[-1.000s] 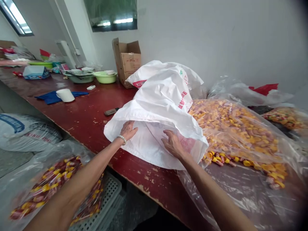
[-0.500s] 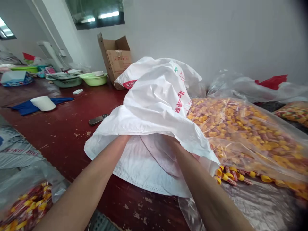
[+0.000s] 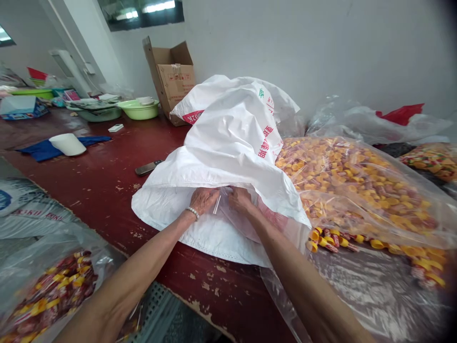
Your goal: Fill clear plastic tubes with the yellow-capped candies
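A large white woven sack [image 3: 228,128] with red and green printing lies on the dark red table, its mouth towards me. Just inside that mouth, under the upper flap, is my left hand [image 3: 204,199], with a beaded bracelet at the wrist. Its fingers are closed on a clear plastic bag [image 3: 223,209] inside the sack. Close beside it on the right, my right hand [image 3: 240,198] is closed on the same plastic, its fingertips partly hidden by the flap. Something pinkish [image 3: 273,214] shows through the plastic at the right of the opening.
On the right, a big clear bag [image 3: 350,176] holds many yellow-capped pieces; several lie loose [image 3: 332,238] before it. A knife-like tool [image 3: 147,168], white cup [image 3: 67,144], green basin [image 3: 138,110] and cardboard box [image 3: 175,81] stand left. Another filled bag [image 3: 53,290] is lower left.
Both hands, earlier hidden deep in the sack, have drawn back towards me to its mouth and now show, with clear plastic between them. The camera view has shifted slightly.
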`<action>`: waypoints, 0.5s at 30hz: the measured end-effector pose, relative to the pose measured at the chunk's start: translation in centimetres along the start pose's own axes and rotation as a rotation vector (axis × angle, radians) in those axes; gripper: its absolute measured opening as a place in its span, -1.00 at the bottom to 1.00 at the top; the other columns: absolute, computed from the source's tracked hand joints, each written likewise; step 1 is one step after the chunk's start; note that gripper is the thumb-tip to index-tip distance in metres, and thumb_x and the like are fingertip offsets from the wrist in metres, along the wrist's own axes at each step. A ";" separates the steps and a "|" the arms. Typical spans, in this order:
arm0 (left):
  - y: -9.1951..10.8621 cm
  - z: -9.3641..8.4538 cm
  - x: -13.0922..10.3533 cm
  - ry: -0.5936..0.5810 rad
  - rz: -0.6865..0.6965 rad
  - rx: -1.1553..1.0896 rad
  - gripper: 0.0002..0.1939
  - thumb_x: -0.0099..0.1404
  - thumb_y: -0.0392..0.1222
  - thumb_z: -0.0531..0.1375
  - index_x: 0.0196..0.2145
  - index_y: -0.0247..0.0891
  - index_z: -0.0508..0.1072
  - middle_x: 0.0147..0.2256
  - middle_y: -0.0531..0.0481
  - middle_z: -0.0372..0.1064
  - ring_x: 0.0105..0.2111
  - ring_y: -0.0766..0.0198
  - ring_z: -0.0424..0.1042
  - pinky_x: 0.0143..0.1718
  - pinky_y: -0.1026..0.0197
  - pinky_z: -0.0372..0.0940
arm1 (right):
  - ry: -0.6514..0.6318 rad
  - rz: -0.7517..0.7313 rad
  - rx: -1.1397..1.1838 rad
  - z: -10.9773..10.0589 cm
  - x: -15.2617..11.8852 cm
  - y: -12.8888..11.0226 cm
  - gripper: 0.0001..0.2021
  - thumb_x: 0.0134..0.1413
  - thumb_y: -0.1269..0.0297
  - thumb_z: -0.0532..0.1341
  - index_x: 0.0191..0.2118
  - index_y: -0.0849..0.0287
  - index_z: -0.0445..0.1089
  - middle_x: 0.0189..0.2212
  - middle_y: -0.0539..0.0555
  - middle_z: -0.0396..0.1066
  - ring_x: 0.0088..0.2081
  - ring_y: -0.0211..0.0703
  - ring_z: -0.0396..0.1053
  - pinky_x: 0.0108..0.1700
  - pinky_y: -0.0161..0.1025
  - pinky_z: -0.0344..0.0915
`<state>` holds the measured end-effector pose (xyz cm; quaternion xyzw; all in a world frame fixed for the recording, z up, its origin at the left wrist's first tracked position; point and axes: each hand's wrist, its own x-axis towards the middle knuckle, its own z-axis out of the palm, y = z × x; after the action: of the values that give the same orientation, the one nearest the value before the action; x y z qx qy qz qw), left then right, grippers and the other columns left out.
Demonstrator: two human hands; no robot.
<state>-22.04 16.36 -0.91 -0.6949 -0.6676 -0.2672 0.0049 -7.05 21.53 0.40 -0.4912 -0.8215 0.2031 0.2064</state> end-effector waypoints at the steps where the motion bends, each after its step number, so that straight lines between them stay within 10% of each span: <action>1: 0.5 -0.2 -1.1 0.004 0.003 -0.021 -0.64 0.32 -0.10 -0.05 -0.14 -0.28 0.45 -0.20 -0.03 0.45 -0.11 0.13 0.38 -0.04 0.15 0.23 | -0.008 -0.010 -0.029 -0.1 -0.9 -0.5 -0.72 0.19 0.24 0.11 0.00 0.15 0.28 -0.06 0.12 0.31 -0.09 -0.10 0.32 -0.09 -0.06 0.31; 15: 3.6 -1.3 -9.4 0.025 -0.016 -0.339 -0.67 0.30 -0.10 0.01 -0.04 -0.28 0.32 0.11 -0.24 0.10 0.17 0.08 0.08 0.17 0.01 0.06 | 0.039 -0.165 -0.122 -2.0 -10.4 0.5 -0.62 0.13 0.45 0.05 0.07 0.21 0.27 0.10 0.19 0.20 0.06 -0.05 0.18 0.08 -0.15 0.15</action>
<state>-18.88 6.80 -2.05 -0.6770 -0.6184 -0.3847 -0.1060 -1.09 12.73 0.29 -0.4375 -0.8658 0.1252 0.2081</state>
